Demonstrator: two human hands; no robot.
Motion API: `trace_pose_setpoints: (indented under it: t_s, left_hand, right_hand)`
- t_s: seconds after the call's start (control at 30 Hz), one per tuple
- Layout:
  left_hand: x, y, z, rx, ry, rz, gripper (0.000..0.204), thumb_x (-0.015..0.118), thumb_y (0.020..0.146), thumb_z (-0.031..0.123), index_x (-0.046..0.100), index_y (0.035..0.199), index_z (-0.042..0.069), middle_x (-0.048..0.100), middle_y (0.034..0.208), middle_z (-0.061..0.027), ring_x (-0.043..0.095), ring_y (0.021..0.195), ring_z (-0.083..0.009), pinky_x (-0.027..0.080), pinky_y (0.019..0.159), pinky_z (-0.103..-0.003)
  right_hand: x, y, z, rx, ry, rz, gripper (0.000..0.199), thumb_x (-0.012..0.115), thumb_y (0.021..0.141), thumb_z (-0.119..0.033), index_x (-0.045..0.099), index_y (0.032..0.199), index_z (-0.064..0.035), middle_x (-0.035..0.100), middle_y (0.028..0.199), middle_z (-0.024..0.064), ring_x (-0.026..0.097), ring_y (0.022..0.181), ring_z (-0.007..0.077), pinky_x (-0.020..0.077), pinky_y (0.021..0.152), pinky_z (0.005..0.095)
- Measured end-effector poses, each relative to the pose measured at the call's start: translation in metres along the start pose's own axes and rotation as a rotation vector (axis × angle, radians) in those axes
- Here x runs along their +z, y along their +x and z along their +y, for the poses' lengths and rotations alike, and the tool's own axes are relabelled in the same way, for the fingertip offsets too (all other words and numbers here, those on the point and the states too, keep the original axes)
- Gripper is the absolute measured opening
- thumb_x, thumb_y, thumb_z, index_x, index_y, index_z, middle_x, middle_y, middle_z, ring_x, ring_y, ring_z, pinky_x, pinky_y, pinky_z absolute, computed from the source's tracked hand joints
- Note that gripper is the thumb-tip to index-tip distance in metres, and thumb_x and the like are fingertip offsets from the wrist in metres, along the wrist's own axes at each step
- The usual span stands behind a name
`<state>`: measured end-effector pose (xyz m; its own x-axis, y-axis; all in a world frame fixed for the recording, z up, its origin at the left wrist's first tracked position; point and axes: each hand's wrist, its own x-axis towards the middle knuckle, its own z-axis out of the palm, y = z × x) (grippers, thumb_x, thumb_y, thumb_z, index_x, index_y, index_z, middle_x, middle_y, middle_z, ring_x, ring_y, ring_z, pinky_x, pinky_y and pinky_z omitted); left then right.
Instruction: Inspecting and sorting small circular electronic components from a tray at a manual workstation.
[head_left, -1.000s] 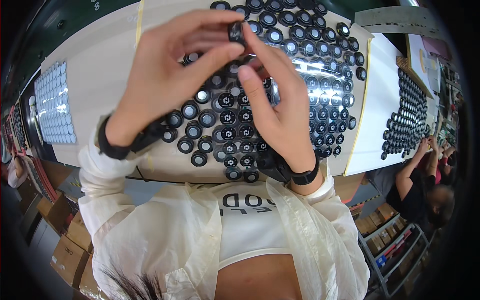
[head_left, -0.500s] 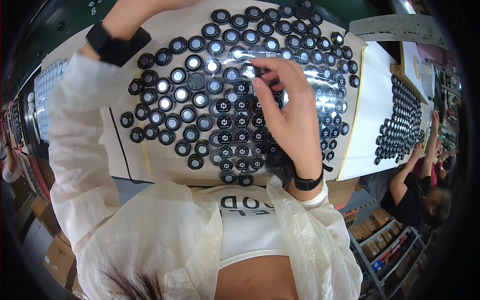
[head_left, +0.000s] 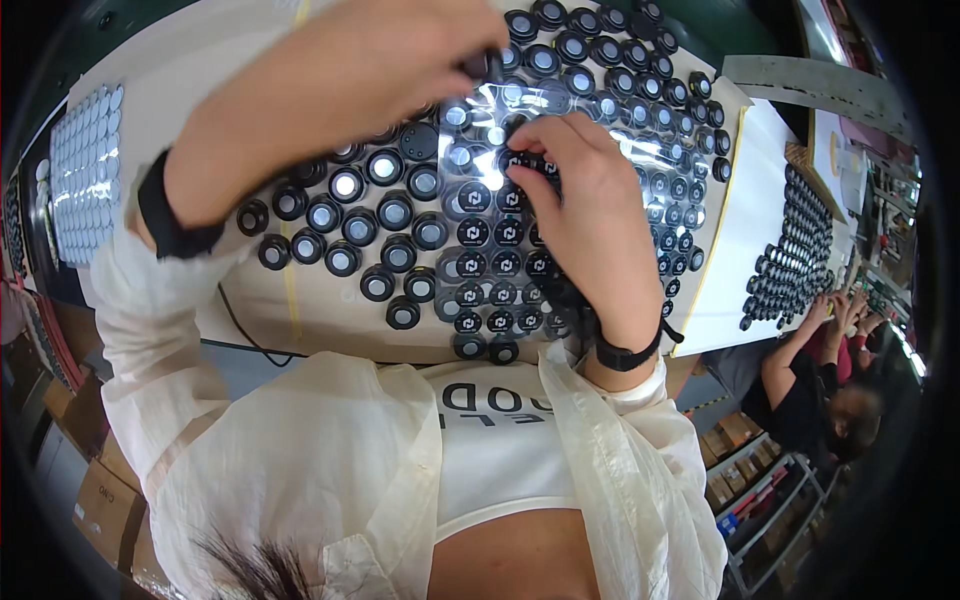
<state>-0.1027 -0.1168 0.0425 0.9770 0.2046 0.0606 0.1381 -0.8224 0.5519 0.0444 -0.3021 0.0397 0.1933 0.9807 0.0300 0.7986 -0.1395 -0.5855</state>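
My left hand [head_left: 340,90] reaches over the pale table [head_left: 300,310] with its fingers closed on a small black round cap [head_left: 487,66]. Just below it, my right hand [head_left: 590,220] rests on a glossy clear sheet [head_left: 490,265] that carries rows of round black stickers with white marks. Its fingertips pinch one sticker [head_left: 520,162] near the top of the sheet. Many black round caps with shiny centres [head_left: 345,225] lie in rows left of the sheet and beyond it. Both wrists wear black bands.
A tray of pale round discs [head_left: 80,170] lies at the table's left end. More black caps [head_left: 800,260] are grouped on a white sheet at the right, where another person [head_left: 810,390] works. Cardboard boxes [head_left: 100,490] stand lower left, a shelf rack [head_left: 770,500] lower right.
My left hand has come back down from the far side of the table to just above the sheet. My right hand stayed on the sheet, its fingertips shifting slightly.
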Motion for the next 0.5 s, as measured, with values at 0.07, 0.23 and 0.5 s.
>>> trace_pose_setpoints:
  t_s: [0.07, 0.23, 0.5]
  left_hand:
    - [0.018, -0.017, 0.02, 0.069, 0.004, -0.002, 0.036, 0.069, 0.08, 0.005, 0.059, 0.115, 0.003, 0.06, 0.13, -0.0117, 0.058, 0.119, -0.0327, 0.049, 0.101, -0.038]
    - [0.047, -0.026, 0.015, 0.119, -0.04, 0.059, 0.036, 0.069, 0.081, 0.004, 0.058, 0.115, 0.003, 0.058, 0.135, -0.0106, 0.059, 0.12, -0.0312, 0.052, 0.097, -0.04]
    - [0.042, -0.024, 0.024, 0.078, -0.034, 0.025, 0.034, 0.068, 0.081, 0.002, 0.058, 0.113, 0.003, 0.059, 0.135, -0.01, 0.06, 0.118, -0.0322, 0.053, 0.096, -0.04]
  right_hand:
    - [0.001, 0.003, 0.008, 0.085, 0.064, -0.044, 0.018, 0.073, 0.077, -0.001, 0.065, 0.092, -0.0018, 0.064, 0.087, 0.0137, 0.064, 0.085, 0.0333, 0.0509, 0.074, 0.0416]
    - [-0.009, 0.02, 0.005, 0.129, 0.098, -0.114, 0.009, 0.076, 0.073, -0.001, 0.072, 0.08, 0.001, 0.07, 0.075, 0.0151, 0.07, 0.07, 0.0281, 0.0552, 0.068, 0.0335]
    - [-0.014, 0.035, 0.021, -0.018, 0.04, -0.271, 0.013, 0.078, 0.072, -0.003, 0.072, 0.082, 0.0016, 0.07, 0.074, 0.0086, 0.067, 0.068, 0.0157, 0.0529, 0.066, 0.0284]
